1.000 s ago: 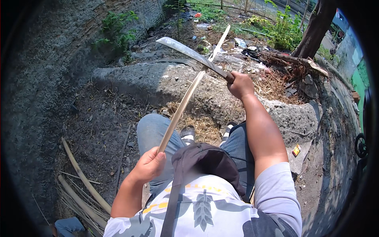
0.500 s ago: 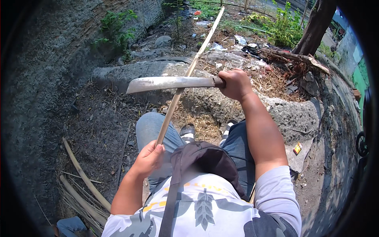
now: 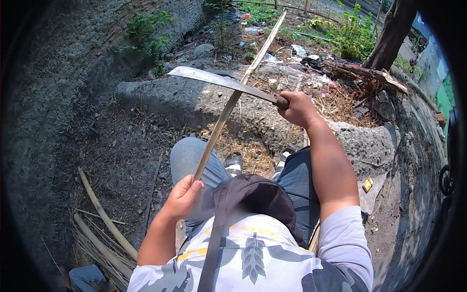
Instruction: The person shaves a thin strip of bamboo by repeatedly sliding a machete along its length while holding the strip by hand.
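Observation:
My left hand (image 3: 185,195) is closed round the near end of a long, pale strip of split bamboo or wood (image 3: 218,130), which slants away from me to the upper right. In my right hand (image 3: 297,110) is the dark handle of a machete (image 3: 210,78). Its broad grey blade lies across the strip, pointing left and a little away from me, and appears to touch it. A lighter, freshly cut-looking face shows on the strip just beyond the blade.
A low, rough concrete block (image 3: 360,146) lies beyond my knees. Several long stalks (image 3: 104,214) are on the ground at left, beside a wall (image 3: 63,78). A tree trunk (image 3: 390,36) stands at far right. Litter (image 3: 299,50) and a small yellow-red packet (image 3: 368,184) lie about.
The machete has shifted slightly right and turned so its tip points farther away. Its blade now sits farther up the strip. My left hand keeps its grip.

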The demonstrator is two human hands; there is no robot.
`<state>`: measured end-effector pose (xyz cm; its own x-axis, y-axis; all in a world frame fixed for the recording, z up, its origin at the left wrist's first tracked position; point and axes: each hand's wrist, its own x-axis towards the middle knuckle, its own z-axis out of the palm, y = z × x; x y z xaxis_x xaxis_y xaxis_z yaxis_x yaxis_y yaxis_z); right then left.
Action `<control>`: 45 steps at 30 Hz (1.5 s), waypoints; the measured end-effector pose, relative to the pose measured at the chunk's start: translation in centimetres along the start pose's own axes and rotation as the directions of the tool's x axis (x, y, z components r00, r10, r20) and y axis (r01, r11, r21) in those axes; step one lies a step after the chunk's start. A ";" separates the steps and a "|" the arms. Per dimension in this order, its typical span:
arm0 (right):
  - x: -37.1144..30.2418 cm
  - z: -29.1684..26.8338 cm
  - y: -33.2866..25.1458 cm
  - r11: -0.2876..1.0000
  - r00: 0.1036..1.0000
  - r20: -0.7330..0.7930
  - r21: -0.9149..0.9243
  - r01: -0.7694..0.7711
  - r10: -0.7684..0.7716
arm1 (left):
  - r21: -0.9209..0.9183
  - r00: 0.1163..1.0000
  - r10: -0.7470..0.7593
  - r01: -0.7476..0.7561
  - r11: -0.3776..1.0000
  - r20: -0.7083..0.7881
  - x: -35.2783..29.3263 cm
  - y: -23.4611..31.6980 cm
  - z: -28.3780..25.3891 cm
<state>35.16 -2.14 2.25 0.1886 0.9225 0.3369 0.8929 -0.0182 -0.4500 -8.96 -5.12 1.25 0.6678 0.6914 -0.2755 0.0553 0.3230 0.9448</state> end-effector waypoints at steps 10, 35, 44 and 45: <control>0.5 -0.1 -0.6 0.937 0.952 -0.094 -0.228 0.263 -0.290 | -0.040 0.999 -0.033 0.032 0.999 -0.012 0.3 -0.4 0.0; 0.3 -0.6 0.2 0.938 0.918 -0.271 -0.269 0.218 -0.291 | 0.330 0.987 -0.158 0.150 0.932 -0.002 -0.4 2.4 -2.4; 0.3 -0.1 -0.9 0.916 0.917 -0.201 -0.283 0.283 -0.345 | 0.300 0.954 -0.097 0.185 0.936 -0.285 0.5 -0.1 -3.7; 0.3 -0.1 -1.1 0.913 0.909 -0.202 -0.266 0.308 -0.365 | 0.284 0.949 -0.058 0.151 0.947 -0.310 0.7 -1.0 -4.1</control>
<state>34.31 -1.88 2.91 -0.0721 0.7671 0.6375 0.9825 0.1646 -0.0869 -11.62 -2.30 -0.65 0.4001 0.8380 -0.3711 0.3637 0.2264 0.9036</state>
